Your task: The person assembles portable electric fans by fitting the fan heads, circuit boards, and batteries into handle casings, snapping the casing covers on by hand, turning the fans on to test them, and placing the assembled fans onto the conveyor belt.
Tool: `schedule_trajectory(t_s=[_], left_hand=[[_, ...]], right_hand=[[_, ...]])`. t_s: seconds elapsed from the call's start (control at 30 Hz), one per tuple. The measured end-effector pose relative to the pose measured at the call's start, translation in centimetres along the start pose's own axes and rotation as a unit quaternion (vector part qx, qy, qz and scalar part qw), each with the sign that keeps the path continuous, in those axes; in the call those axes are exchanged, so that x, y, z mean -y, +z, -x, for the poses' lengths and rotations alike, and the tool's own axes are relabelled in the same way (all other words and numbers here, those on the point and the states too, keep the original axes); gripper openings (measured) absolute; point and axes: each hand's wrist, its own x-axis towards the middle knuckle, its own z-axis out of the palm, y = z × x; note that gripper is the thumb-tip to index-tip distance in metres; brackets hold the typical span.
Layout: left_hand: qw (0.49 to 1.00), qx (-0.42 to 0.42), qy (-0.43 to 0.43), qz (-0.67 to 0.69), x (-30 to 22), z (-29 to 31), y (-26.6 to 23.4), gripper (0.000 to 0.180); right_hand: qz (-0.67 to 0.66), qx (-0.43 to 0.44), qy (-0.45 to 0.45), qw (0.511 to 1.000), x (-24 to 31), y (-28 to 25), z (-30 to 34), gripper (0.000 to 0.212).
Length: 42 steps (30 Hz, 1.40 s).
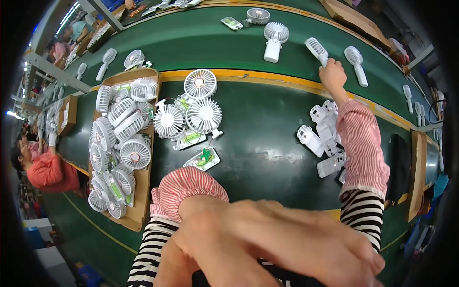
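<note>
Grips with the right hand (333, 76) the handle of a white hand fan (316, 46), fingers closed around it, at the green belt (229, 50) across the far side; cannot tell whether lifting it or leaving it resting there. Has the left hand (267, 229) blurred and very close to the lens; cannot tell whether open, closed or holding anything. Wears pink striped sleeve covers (361, 143) over black-and-white striped sleeves (363, 210). Has on the dark table (258, 129), at left, a cardboard box (142, 196) heaped with white fan heads (135, 153), three loose heads (204, 111) just beside it, and at right a pile of white plastic casings (310, 140) near the right forearm. Faces more fans on the belt, one (273, 48) left of the gripped one, another (355, 57) right.
</note>
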Motion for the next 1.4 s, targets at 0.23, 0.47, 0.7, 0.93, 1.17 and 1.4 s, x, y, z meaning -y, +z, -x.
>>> schedule_trajectory(t_s=[0.23,0.47,0.7,0.93,1.17,1.4], left_hand=[[1.000,-0.027,0.013,0.009,0.2,-0.2,-3.5,0.032],[0.997,-0.070,0.024,0.012,1.3,0.6,-6.5,0.029],[0.994,-0.103,0.030,-0.023,1.8,0.7,-9.5,0.026],[0.993,-0.110,0.050,-0.003,1.2,0.2,-8.1,0.023],[0.992,-0.084,0.091,0.003,-0.6,-1.2,-5.8,0.020],[0.752,-0.246,-0.244,-0.561,0.0,-1.2,-15.7,0.026]], right_hand=[[0.019,-0.082,-0.126,0.988,6.3,0.9,-4.9,0.024],[-0.181,-0.157,-0.354,0.904,19.9,6.0,-10.1,0.035],[-0.066,0.121,-0.203,0.969,24.4,9.4,-12.0,0.057],[-0.145,0.174,-0.176,0.958,21.3,8.1,-11.4,0.037],[-0.387,0.154,-0.126,0.900,16.0,2.1,-7.6,0.053],[-0.482,0.181,-0.179,0.839,13.0,-6.9,3.0,0.047]])
